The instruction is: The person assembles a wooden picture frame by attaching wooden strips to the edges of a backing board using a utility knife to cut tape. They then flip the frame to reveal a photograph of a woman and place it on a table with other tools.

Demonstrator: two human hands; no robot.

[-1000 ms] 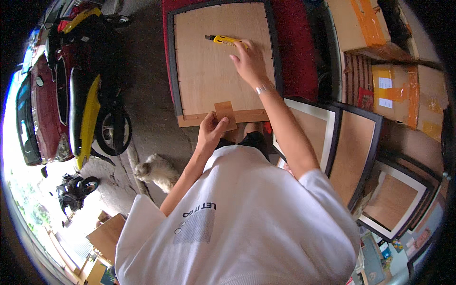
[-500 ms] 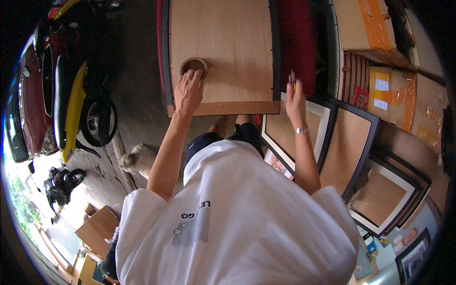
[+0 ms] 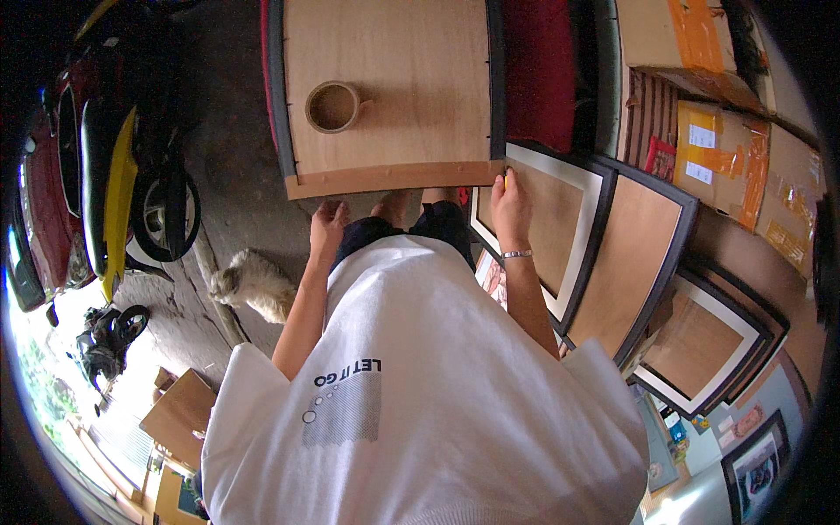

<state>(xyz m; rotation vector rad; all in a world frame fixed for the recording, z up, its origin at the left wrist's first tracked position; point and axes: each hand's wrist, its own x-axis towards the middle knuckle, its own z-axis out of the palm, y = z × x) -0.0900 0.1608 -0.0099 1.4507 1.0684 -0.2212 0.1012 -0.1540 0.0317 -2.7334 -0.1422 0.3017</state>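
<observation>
A framed wooden backing panel (image 3: 394, 52) with a dark border lies in front of me. Brown tape (image 3: 394, 178) runs along its near edge. On the panel's left part rests a roll of brown tape (image 3: 352, 93), with a short end sticking out to the right. My left hand (image 3: 328, 229) is off the panel, just below its near left edge, its fingers curled and apparently bare. At the near right corner, my right hand (image 3: 511, 210) is closed around a small yellow-bodied utility knife (image 3: 505, 179). Most of the knife is hidden by the fingers.
Several picture frames (image 3: 626, 254) lean at my right, close to my right arm. Taped cardboard boxes (image 3: 717, 157) are stacked beyond them. A light-furred dog (image 3: 258, 284) is on the floor at my left. Motorbikes (image 3: 122, 192) stand farther left.
My left hand has come out of the tape roll and back below the panel's near edge. My right hand has moved down and left to the near right corner, still holding the knife.
</observation>
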